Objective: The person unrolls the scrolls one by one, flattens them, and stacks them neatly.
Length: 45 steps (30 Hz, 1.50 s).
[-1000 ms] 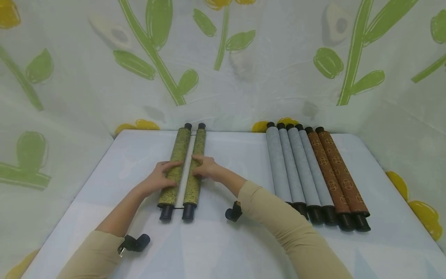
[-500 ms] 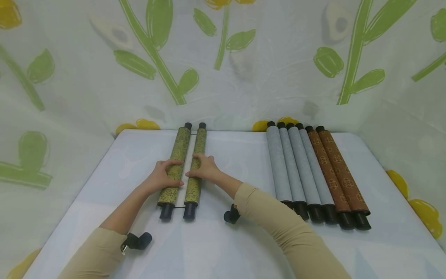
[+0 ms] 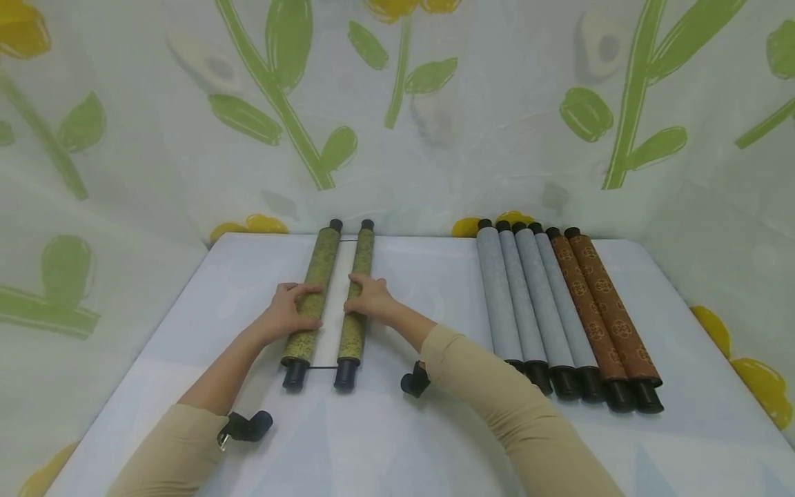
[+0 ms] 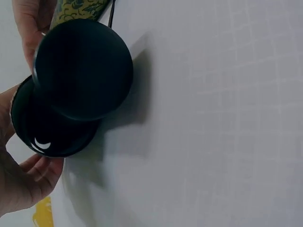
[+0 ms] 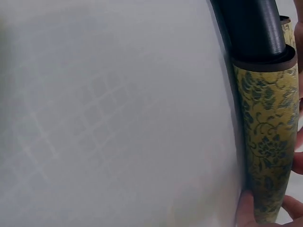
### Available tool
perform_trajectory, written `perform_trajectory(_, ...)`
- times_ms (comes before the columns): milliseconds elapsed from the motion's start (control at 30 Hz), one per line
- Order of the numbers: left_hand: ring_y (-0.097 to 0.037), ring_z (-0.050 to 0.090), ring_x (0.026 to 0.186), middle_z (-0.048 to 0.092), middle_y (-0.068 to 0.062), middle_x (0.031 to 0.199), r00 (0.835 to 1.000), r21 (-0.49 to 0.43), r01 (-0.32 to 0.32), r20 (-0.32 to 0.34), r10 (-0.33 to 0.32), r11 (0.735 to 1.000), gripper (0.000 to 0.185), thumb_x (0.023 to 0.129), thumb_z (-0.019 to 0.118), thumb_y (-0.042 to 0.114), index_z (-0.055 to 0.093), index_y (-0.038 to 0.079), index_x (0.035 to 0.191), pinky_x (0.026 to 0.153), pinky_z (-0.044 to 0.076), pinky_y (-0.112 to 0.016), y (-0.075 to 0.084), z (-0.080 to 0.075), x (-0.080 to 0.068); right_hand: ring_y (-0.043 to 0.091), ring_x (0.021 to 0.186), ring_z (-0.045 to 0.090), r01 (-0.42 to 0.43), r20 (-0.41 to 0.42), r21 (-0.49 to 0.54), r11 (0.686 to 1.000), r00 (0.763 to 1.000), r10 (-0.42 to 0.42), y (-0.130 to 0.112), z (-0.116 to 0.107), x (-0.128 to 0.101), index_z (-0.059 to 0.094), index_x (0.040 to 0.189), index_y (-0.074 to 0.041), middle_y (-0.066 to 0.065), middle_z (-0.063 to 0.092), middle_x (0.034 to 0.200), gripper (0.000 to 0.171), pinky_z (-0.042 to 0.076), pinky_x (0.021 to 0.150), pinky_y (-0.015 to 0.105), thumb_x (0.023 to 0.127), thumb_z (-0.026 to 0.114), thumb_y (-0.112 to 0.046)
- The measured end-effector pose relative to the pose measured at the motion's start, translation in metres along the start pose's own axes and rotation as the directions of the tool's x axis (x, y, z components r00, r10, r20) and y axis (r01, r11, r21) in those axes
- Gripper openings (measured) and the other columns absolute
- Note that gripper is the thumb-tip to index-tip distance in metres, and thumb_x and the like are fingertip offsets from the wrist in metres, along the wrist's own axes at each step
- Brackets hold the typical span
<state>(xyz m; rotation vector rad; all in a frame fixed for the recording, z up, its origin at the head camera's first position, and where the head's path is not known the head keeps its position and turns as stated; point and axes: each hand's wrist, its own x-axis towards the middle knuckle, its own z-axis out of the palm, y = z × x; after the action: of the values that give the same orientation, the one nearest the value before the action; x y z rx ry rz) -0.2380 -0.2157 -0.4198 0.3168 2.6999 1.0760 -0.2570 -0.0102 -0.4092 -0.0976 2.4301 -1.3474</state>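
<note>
A scroll with green-gold patterned backing lies partly unrolled on the white table [image 3: 397, 442]. It forms a left roll [image 3: 318, 273] and a right roll [image 3: 362, 259] with a narrow white strip [image 3: 339, 276] between them. My left hand [image 3: 288, 314] grips the left roll at its middle, fingers curled over it. My right hand [image 3: 371, 300] grips the right roll the same way. A thin black cord [image 3: 319, 368] joins the near black end knobs. The left wrist view shows a black end knob [image 4: 83, 71] close up and my left hand [image 4: 23, 179]. The right wrist view shows the right roll [image 5: 267, 142] with fingertips [image 5: 245, 208] round it.
Several grey rolled scrolls [image 3: 528, 297] and two brown patterned ones [image 3: 599, 304] lie side by side at the right of the table. Flower-print cloth [image 3: 435, 124] walls the back and both sides. Black wrist cameras [image 3: 245, 426] sit on both sleeves.
The two rolls have moved apart: the right roll shifted right under my right hand, and the white strip between them is wider. Both hands stayed on their rolls.
</note>
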Motion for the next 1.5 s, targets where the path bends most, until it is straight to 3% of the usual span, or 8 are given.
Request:
perform_trajectory(133, -0.053, 0.022, 0.129, 0.014, -0.037, 0.139, 1.0, 0.041, -0.009, 0.008, 0.008, 0.999, 0.064, 0.078, 0.071, 0.015, 0.047, 0.008, 0.137, 0.098, 0.031, -0.066, 0.001, -0.003, 0.0, 0.036, 0.122, 0.04, -0.018, 0.004, -0.013, 1.0, 1.0, 0.018, 0.001, -0.003, -0.001, 0.042, 0.143, -0.02, 0.028, 0.021, 0.147, 0.066, 0.045, 0.091, 0.046, 0.082, 0.066, -0.015)
perform_trajectory(267, -0.053, 0.022, 0.129, 0.015, -0.036, 0.14, 0.999, 0.067, 0.036, -0.003, -0.036, 0.997, 0.066, 0.076, 0.068, 0.013, 0.046, 0.008, 0.137, 0.098, 0.031, -0.065, 0.001, -0.002, 0.003, 0.036, 0.117, 0.042, -0.031, 0.004, -0.018, 0.999, 0.999, 0.031, 0.004, -0.004, -0.001, 0.041, 0.143, -0.021, 0.028, 0.021, 0.146, 0.064, 0.044, 0.087, 0.044, 0.083, 0.063, -0.017)
perform_trajectory(533, -0.053, 0.024, 0.128, 0.014, -0.035, 0.141, 0.995, 0.059, 0.097, -0.011, -0.097, 0.993, 0.071, 0.077, 0.067, 0.017, 0.04, 0.007, 0.141, 0.101, 0.029, -0.065, 0.003, -0.001, 0.005, 0.036, 0.116, 0.047, 0.012, -0.073, -0.126, 0.992, 0.997, -0.022, 0.009, -0.007, -0.002, 0.04, 0.139, -0.019, 0.026, 0.033, 0.135, 0.074, 0.046, 0.091, 0.045, 0.077, 0.078, -0.035)
perform_trajectory(800, -0.047, 0.034, 0.121, 0.028, -0.034, 0.132, 0.995, 0.048, 0.087, -0.056, -0.084, 0.995, 0.073, 0.074, 0.079, 0.026, 0.047, 0.006, 0.136, 0.099, 0.034, -0.06, 0.003, -0.001, 0.006, 0.034, 0.107, 0.052, 0.021, -0.089, -0.172, 0.985, 0.995, -0.037, 0.009, -0.008, -0.002, 0.041, 0.139, -0.018, 0.025, 0.037, 0.131, 0.07, 0.049, 0.084, 0.042, 0.079, 0.076, -0.027)
perform_trajectory(967, -0.045, 0.036, 0.119, 0.026, -0.032, 0.135, 0.992, 0.013, 0.112, -0.055, -0.111, 0.994, 0.07, 0.075, 0.077, 0.019, 0.045, 0.008, 0.137, 0.099, 0.035, -0.058, 0.002, -0.003, 0.007, 0.033, 0.103, 0.052, -0.001, -0.084, -0.141, 0.99, 0.996, -0.011, 0.011, -0.011, -0.002, 0.041, 0.141, -0.019, 0.026, 0.036, 0.129, 0.07, 0.049, 0.083, 0.042, 0.079, 0.075, -0.021)
perform_trajectory(1167, -0.048, 0.029, 0.124, 0.022, -0.034, 0.136, 0.994, -0.01, 0.059, -0.09, -0.06, 0.998, 0.065, 0.075, 0.069, 0.007, 0.046, 0.004, 0.136, 0.102, 0.03, -0.06, -0.001, -0.005, 0.003, 0.033, 0.104, 0.048, 0.006, -0.035, -0.117, 0.993, 0.999, -0.01, 0.016, -0.017, -0.002, 0.04, 0.142, -0.019, 0.028, 0.03, 0.134, 0.067, 0.047, 0.083, 0.042, 0.081, 0.067, -0.02)
perform_trajectory(1333, -0.051, 0.028, 0.126, 0.021, -0.036, 0.137, 0.994, 0.014, 0.075, -0.085, -0.073, 0.997, 0.058, 0.079, 0.063, 0.01, 0.049, 0.003, 0.135, 0.102, 0.03, -0.062, -0.003, -0.006, 0.003, 0.033, 0.104, 0.048, 0.019, -0.033, -0.124, 0.992, 0.999, -0.024, 0.02, -0.018, -0.003, 0.038, 0.144, -0.017, 0.029, 0.029, 0.134, 0.064, 0.047, 0.083, 0.042, 0.084, 0.061, -0.022)
perform_trajectory(1500, -0.053, 0.028, 0.126, 0.019, -0.036, 0.139, 0.991, 0.035, 0.113, -0.082, -0.11, 0.993, 0.06, 0.081, 0.069, 0.019, 0.048, 0.006, 0.136, 0.101, 0.031, -0.063, -0.004, -0.005, 0.005, 0.036, 0.108, 0.05, 0.027, -0.057, -0.154, 0.988, 0.998, -0.036, 0.022, -0.017, -0.002, 0.038, 0.143, -0.017, 0.029, 0.03, 0.134, 0.069, 0.048, 0.085, 0.044, 0.083, 0.07, -0.029)
